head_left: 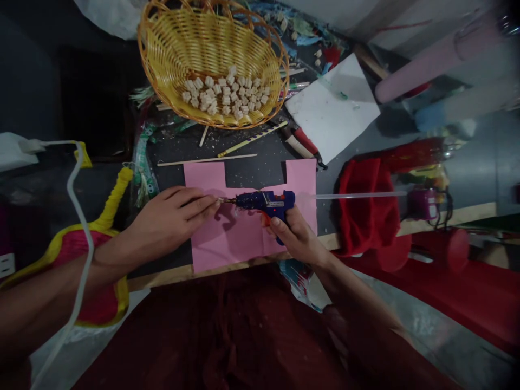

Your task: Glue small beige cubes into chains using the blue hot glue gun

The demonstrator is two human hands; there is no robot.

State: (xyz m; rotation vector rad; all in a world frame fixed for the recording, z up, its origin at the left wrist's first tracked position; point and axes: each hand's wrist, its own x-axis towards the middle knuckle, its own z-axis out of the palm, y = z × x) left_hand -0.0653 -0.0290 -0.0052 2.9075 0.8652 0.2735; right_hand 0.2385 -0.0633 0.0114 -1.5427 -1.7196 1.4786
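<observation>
A blue hot glue gun lies level in my right hand, whose fingers wrap its grip near the orange trigger. A long clear glue stick sticks out of its back end. At the nozzle, my left hand pinches with its fingertips. Whatever small pale thing sits in that pinch is mostly hidden by the fingers. Under both hands a pink sheet of paper, notched along its far side, covers the table's front edge.
Beyond the paper stands a yellow wicker basket with many small pale pieces. A thin wooden stick, a patterned pencil, pliers and a white board lie nearby. Red cloth sits right; a white cable crosses my left forearm.
</observation>
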